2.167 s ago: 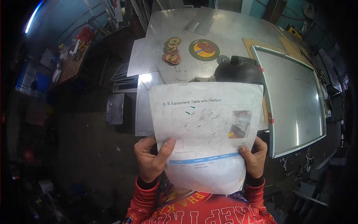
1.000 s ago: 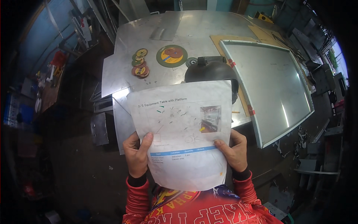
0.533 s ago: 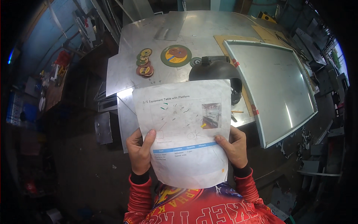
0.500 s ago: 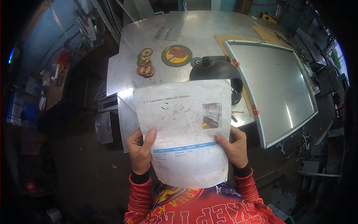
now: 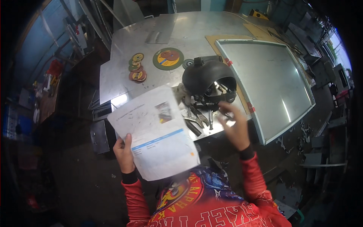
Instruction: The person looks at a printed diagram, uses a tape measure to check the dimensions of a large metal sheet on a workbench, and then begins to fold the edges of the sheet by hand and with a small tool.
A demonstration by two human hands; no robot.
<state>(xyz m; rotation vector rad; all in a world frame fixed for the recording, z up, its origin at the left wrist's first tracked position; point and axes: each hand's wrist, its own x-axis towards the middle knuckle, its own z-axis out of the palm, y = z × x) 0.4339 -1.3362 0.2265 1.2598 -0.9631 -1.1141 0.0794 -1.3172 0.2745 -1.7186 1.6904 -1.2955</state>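
Note:
My left hand grips the left edge of a printed paper sheet, thumb on top. The sheet is tilted and carries a small photo, a blue table band and pencil marks. My right hand is off the paper, over the table's near edge, its fingers curved and apart; it is slightly blurred. Just beyond its fingertips sits a black welding helmet. Between the paper and that hand lie locking pliers and other hand tools on the metal table.
Stacked small grinding discs and a large green cutting disc lie farther back on the table. At the right, a framed metal panel leans over the table's side. A grey metal box stands at the left.
My right hand has let go of the paper and moved up toward the tools and helmet. The left hand has drawn the sheet left and tilted it, uncovering the tools.

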